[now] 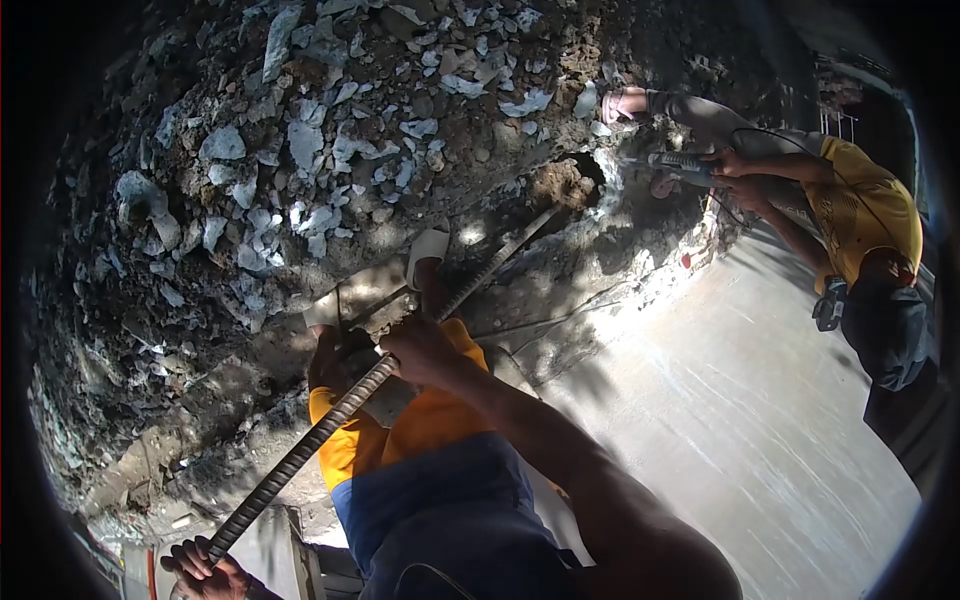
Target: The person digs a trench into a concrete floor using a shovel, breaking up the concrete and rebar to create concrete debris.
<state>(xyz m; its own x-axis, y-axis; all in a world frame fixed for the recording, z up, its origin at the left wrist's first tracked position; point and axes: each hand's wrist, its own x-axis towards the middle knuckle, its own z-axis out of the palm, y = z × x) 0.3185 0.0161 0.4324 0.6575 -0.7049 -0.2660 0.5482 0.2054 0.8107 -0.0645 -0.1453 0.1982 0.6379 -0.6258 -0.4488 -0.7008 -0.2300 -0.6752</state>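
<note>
A long ribbed steel bar [305, 450] runs diagonally from the lower left up to the broken ground. My left hand [208, 572] is wrapped round its lower end, at the bottom left edge of the view. Further up, my right hand [418, 350] grips the bar near its middle, in front of my legs. The bar's far tip reaches a brown clump of soil [563, 185] beside a dark hole in the ground.
Broken rubble [300, 140] covers the upper left. A smooth pale slab [730, 400] lies at right. At the upper right a co-worker in a yellow shirt [865, 205] holds a power tool [685, 165], with its bit toward the hole's edge.
</note>
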